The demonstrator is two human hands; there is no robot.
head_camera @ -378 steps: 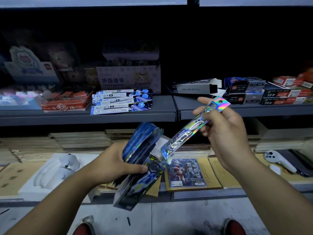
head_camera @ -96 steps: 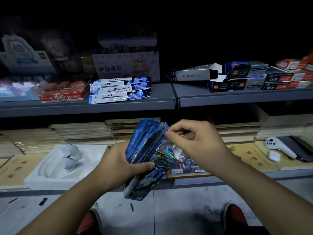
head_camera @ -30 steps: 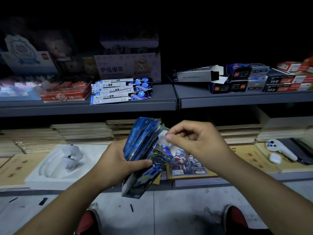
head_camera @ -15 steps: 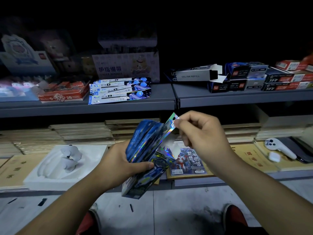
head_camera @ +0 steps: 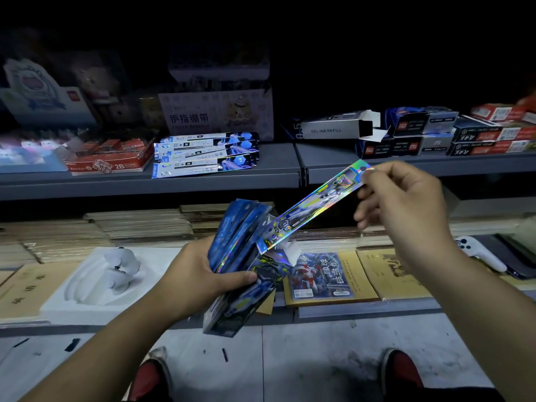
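My right hand (head_camera: pixel 406 204) pinches the top end of one holographic pen packet (head_camera: pixel 313 204) between thumb and fingertips. The packet slants in the air, its lower end at the mouth of the blue box of packets (head_camera: pixel 240 256). My left hand (head_camera: pixel 203 277) grips that box, thumb across its front, and holds it tilted. Beyond it a card pack (head_camera: pixel 319 274) lies on the lower shelf, with a white moulded tray (head_camera: pixel 87 285) to the left. On the grey upper shelf (head_camera: pixel 275 175) sit stacked blue packets (head_camera: pixel 203 155) and a gel ink refill box (head_camera: pixel 333 129).
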